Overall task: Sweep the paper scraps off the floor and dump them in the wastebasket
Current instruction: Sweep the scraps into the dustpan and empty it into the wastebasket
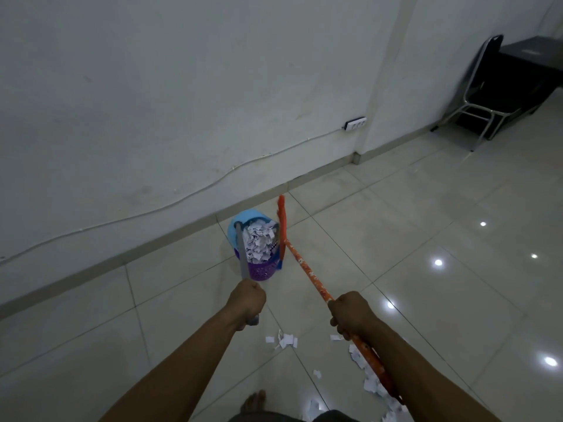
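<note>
**Over the wastebasket, dustpan and broom together**

At the near edge of the view, a bare foot (253, 402) stands on the pale tiled floor (426, 300). Just ahead of it lie loose paper scraps (285, 341), and more are strewn in a trail beneath the right forearm.

Above them, the left hand (246, 303) is clenched round the grey dustpan handle (241, 254). The right hand (350, 315) is wrapped round the orange broom handle (304, 264).

Both handles run forward to the purple wastebasket (262, 269), which stands on the floor close to the wall (152, 86). The blue dustpan (243, 216) is tipped up at the basket's far left rim. A white heap of scraps (259, 239) fills the opening; whether it lies in the pan or the basket cannot be told. The orange broom head (281, 220) stands on edge against the basket's right side.

Further back, a white cable (233, 169) runs along the wall to a power strip (355, 123). Well apart, in the far right corner, a black chair (487, 92) is pushed against a dark counter (530, 56).
</note>
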